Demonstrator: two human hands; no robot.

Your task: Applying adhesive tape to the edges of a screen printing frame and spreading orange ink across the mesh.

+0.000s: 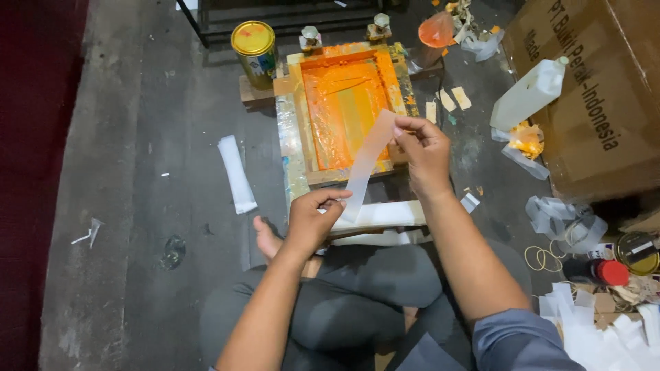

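I hold a long clear plastic strip (368, 161) stretched between both hands. My left hand (313, 220) pinches its lower end near my knee. My right hand (423, 154) pinches the upper end, over the right edge of a wooden screen-printing frame (294, 148). The frame's mesh is covered with orange ink (340, 103). A stack of white strips (385, 214) lies on a board just below the frame, in front of my crossed legs.
A yellow-lidded paint can (254, 51) stands left of the frame. A white plastic jug (529, 93) leans on a large cardboard box (591, 89) at right. A loose white strip (236, 173) lies on the grey floor. Small cans, rubber bands and plastic scraps (605, 268) sit at right.
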